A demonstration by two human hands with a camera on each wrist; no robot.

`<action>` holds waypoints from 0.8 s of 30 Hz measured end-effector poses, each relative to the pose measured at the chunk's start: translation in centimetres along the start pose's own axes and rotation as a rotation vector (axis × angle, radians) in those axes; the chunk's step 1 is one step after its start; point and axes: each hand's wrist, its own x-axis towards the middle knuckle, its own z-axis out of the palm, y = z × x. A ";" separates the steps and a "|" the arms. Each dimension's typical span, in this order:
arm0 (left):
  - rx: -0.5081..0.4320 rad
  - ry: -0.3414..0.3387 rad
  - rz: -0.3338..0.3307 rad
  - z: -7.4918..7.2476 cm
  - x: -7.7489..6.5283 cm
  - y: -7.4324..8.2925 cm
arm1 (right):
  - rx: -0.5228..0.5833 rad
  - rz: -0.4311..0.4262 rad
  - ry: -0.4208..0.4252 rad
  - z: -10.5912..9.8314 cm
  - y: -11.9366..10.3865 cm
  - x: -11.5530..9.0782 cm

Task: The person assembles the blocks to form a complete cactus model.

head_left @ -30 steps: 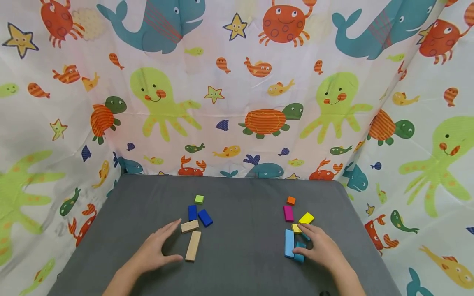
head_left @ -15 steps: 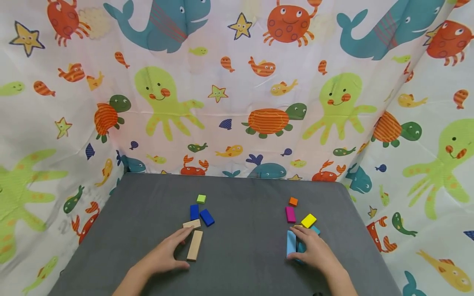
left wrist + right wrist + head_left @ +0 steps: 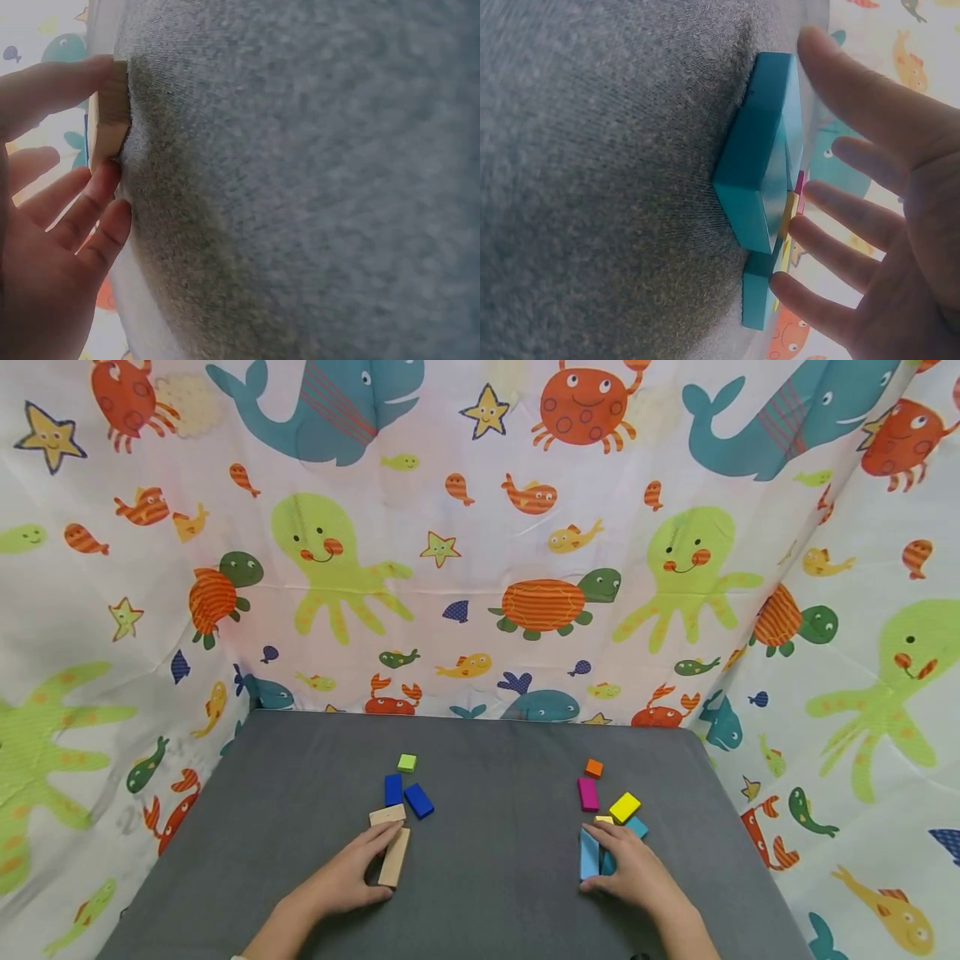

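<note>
In the head view, my left hand (image 3: 352, 875) pinches a long plain wooden block (image 3: 393, 858) lengthwise. The left wrist view shows the thumb over one end of this block (image 3: 111, 112) and a fingertip at the other. A shorter wooden block (image 3: 387, 814) lies just beyond. My right hand (image 3: 628, 870) hovers around a long light blue block (image 3: 589, 857), thumb near its near end and fingers by its far end. In the right wrist view, my right hand (image 3: 885, 202) has its fingers fairly straight. A teal block (image 3: 754, 150) lies beside the light blue one, partly hidden from the head view.
Two blue blocks (image 3: 418, 801) and a green block (image 3: 407, 763) lie beyond the left hand. Past the right hand are a magenta block (image 3: 588, 795), an orange block (image 3: 594, 768), yellow blocks (image 3: 625, 808) and another teal block (image 3: 637, 827). A patterned curtain (image 3: 480, 527) surrounds the grey table (image 3: 495, 827).
My left hand has moved right onto the long wooden block and taken hold of it. My right hand has shifted left, over the teal block, to the light blue block. The blocks stay in place.
</note>
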 end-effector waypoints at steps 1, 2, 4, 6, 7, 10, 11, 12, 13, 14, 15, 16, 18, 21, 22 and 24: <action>0.002 -0.002 0.003 0.0 0.1 0.0 | -0.004 -0.001 -0.002 0.0 0.0 0.0; 0.002 -0.008 0.001 0.0 0.3 0.0 | -0.009 -0.004 -0.004 0.0 0.0 0.1; 0.001 -0.017 -0.008 0.0 0.5 0.0 | -0.017 -0.012 -0.007 0.1 0.0 0.2; 0.006 -0.022 -0.007 0.0 0.7 0.0 | -0.027 -0.016 -0.012 0.2 0.0 0.3; 0.008 -0.024 -0.007 0.1 0.7 0.0 | -0.033 -0.019 -0.012 0.2 0.0 0.4; 0.008 -0.033 -0.011 0.0 0.9 0.1 | -0.055 -0.020 -0.008 0.4 -0.1 0.4; 0.005 -0.036 -0.013 0.0 0.9 0.1 | -0.062 -0.018 -0.006 0.4 -0.1 0.5; -0.001 -0.039 -0.019 0.0 0.9 0.1 | -0.072 -0.015 -0.005 0.5 -0.1 0.5; -0.006 -0.042 -0.025 -0.1 1.0 0.1 | -0.080 -0.011 -0.003 0.5 -0.2 0.5; -0.012 -0.046 -0.033 -0.1 1.0 0.1 | -0.086 -0.006 -0.003 0.5 -0.2 0.5; -0.015 -0.047 -0.040 -0.1 1.0 0.2 | -0.093 -0.002 -0.004 0.5 -0.3 0.5; -0.018 -0.048 -0.046 -0.2 1.0 0.2 | -0.097 0.002 -0.006 0.5 -0.3 0.6; -0.020 -0.046 -0.057 -0.2 1.1 0.2 | -0.103 0.008 -0.012 0.6 -0.3 0.7; -0.014 -0.038 -0.067 -0.2 1.1 0.2 | -0.105 0.019 -0.023 0.7 -0.4 0.8; -0.013 -0.035 -0.070 -0.2 1.2 0.2 | -0.104 0.025 -0.028 0.7 -0.4 0.8; -0.009 -0.031 -0.077 -0.2 1.2 0.3 | -0.102 0.040 -0.036 0.8 -0.4 1.0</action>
